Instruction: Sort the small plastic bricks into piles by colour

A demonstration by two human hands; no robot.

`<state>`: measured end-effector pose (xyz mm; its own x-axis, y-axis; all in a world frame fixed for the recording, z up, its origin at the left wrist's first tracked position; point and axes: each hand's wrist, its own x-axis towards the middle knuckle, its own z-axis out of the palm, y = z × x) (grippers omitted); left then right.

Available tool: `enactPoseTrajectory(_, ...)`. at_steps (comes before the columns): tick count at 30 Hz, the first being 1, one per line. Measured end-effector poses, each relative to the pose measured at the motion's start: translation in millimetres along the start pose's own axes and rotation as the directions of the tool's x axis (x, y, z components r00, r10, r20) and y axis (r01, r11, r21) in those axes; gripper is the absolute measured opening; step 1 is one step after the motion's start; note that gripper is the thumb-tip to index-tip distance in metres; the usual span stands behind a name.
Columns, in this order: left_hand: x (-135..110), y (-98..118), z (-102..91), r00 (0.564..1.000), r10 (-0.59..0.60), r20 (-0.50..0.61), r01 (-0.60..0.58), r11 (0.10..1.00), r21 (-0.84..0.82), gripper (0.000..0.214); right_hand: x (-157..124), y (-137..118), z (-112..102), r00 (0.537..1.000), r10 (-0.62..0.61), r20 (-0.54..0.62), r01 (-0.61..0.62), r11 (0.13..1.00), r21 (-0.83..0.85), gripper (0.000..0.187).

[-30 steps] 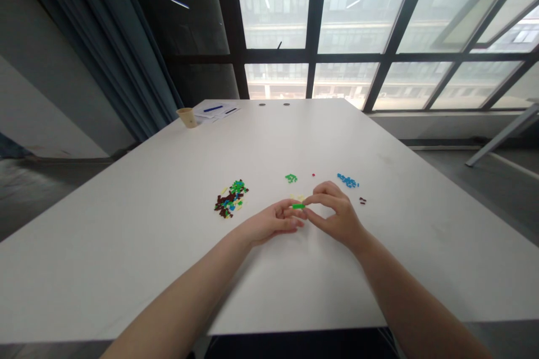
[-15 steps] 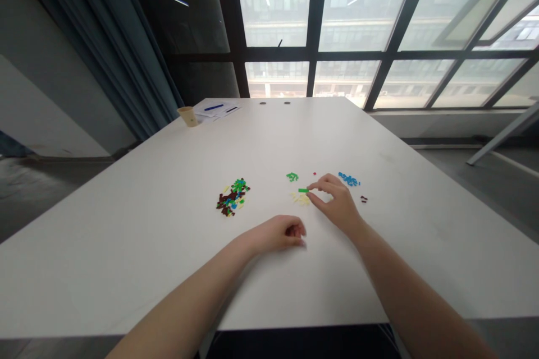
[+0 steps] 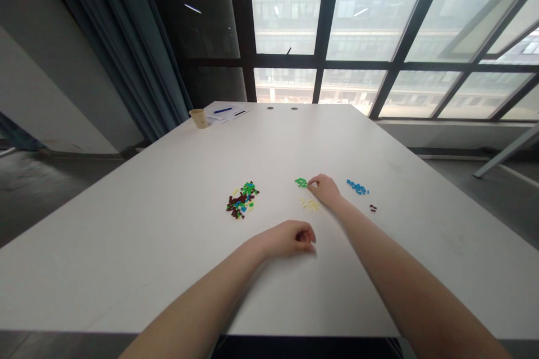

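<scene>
I see the right hand (image 3: 310,184), fingertips close together, beside green pieces (image 3: 300,182) at its nine o'clock; I can't tell whether it pinches one. The left hand (image 3: 295,238) curls loosely, thumb apart. At eleven, a cup (image 3: 198,119): marking unreadable.

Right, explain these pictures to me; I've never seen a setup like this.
No machine here: you see a person's bare left hand and right hand, pictured by one camera worn on their head, looking forward and down. On the white table lie a mixed pile of small coloured pieces and, farther right, green pieces, pale yellow pieces, blue pieces and dark brown pieces. The right hand is at the green pieces; whether it holds one is too small to tell. The left is loosely curled, nothing visible in it.
</scene>
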<state>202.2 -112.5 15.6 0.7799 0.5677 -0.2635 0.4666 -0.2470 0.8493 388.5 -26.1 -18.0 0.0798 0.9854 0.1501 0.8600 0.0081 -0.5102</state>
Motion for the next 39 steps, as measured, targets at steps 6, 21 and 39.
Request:
enactPoseTrajectory(6,-2.7,4.1,-2.5,1.000,0.013,0.008,-0.013,1.000,0.005,0.024,4.6,-0.4,3.9,1.000,0.014,-0.019,-0.013,1.000,0.006,0.020)
enactPoseTrajectory(21,-2.7,-29.8,-57.1,0.713,0.102,-0.693,0.335,0.819,0.465,0.024,-70.4,-10.5,-51.8,0.927,-0.095,0.362,0.112,0.993,-0.027,0.028)
enactPoseTrajectory(39,-3.4,-59.5,-76.0,0.613,-0.036,-0.790,0.631,0.624,0.461,0.026,-104.6,-6.3,-51.9,0.898,-0.122,0.424,0.142,0.990,-0.016,0.034)
